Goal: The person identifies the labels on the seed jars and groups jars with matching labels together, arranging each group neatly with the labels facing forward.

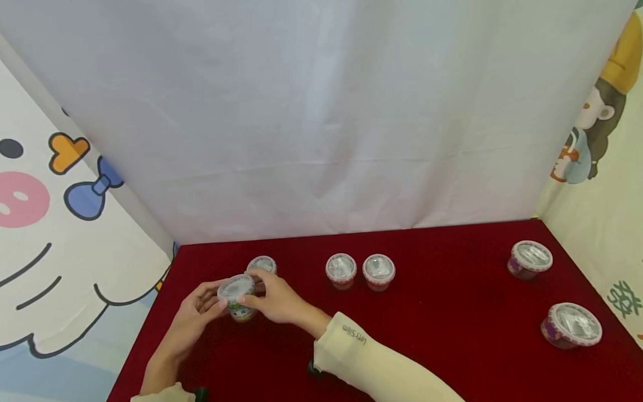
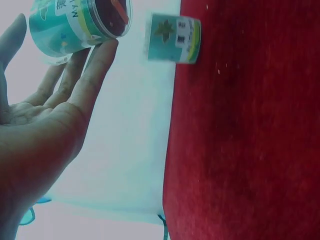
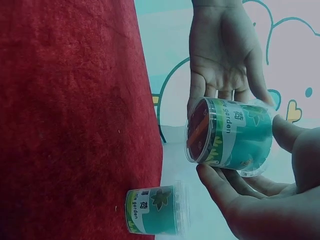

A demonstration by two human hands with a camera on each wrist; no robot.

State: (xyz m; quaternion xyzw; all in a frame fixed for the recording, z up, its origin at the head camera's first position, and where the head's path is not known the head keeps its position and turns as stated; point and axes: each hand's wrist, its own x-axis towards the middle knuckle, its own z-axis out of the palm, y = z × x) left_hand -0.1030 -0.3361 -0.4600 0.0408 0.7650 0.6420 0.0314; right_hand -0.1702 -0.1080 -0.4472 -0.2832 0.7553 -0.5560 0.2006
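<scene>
Your left hand [image 1: 197, 312] and right hand [image 1: 273, 298] grasp a round, clear-lidded, green-labelled plastic cup [image 1: 239, 300] above the red cloth [image 1: 427, 340].
The right wrist view shows its dark base [image 3: 204, 145] with an orange strip [image 3: 199, 131], hidden from the head view; your palms face each other, fingers and thumbs curved around its sides.

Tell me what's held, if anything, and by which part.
The left hand and right hand hold a clear, round plastic tub with a green-and-white label by opposite sides of its wall.
</scene>
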